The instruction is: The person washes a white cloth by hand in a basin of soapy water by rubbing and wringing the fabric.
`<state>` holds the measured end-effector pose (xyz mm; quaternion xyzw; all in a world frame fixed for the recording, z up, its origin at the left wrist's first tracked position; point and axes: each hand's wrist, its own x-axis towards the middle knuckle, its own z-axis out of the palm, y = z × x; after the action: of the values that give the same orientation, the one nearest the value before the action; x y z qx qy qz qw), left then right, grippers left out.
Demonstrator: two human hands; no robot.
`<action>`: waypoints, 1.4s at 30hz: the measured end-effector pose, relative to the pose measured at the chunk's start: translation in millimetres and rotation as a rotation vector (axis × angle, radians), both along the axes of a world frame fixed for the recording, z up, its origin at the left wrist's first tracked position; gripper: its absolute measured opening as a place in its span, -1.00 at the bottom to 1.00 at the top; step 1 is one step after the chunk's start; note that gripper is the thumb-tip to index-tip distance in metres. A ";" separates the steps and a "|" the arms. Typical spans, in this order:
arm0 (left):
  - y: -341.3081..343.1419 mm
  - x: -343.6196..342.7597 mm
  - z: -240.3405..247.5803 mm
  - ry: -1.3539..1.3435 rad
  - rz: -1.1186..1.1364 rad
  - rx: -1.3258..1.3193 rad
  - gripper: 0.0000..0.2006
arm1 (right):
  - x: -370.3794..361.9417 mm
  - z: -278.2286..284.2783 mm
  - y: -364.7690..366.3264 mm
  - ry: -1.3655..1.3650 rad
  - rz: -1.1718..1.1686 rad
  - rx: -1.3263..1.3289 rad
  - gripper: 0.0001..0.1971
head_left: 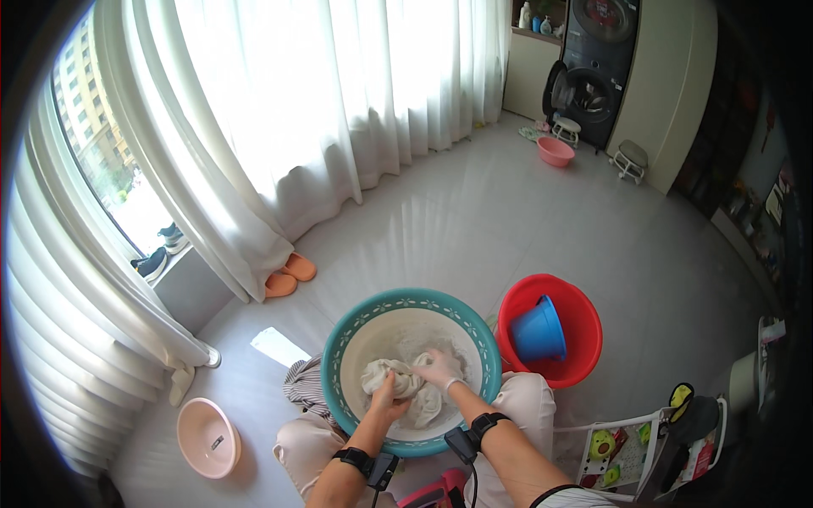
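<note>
A teal-rimmed wash basin [339, 339] stands between my knees, with a white inside and soapy water in it. In the water lies a bunched, wet white cloth [426, 408]. My left hand [386, 396] is closed on the cloth's left part, fingers bent into its folds. Wet and pale with suds, my right hand [439, 369] grips the cloth's right side. Some of its fingers are hidden by cloth and foam. A black band with a small box is strapped to each forearm.
Right of the basin is a red tub [584, 364] holding a blue bucket [538, 328]. A striped cloth [306, 388] lies against the basin's left side. A pink basin [207, 440], orange slippers [292, 275] and a white folding stool [622, 444] are also on the floor.
</note>
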<state>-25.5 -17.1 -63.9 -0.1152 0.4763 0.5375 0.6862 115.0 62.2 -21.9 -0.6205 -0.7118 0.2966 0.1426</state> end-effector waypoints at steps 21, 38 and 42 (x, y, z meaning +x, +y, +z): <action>9.7 22.2 57.6 -0.114 0.028 0.226 -0.79 | -6.0 43.4 -4.1 0.146 0.018 0.374 -0.84; 5.7 29.4 25.8 -0.408 -0.028 0.412 -0.76 | -7.7 68.2 -45.5 0.402 0.274 0.656 -0.88; -1.2 30.5 80.3 -0.177 -0.012 0.204 -0.75 | 5.9 53.7 -14.4 0.148 0.069 0.465 -0.88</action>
<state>5.0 -18.3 16.4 -0.0889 0.3574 0.5668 0.7370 120.9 47.8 31.8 -0.5230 -0.7691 0.1742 0.3233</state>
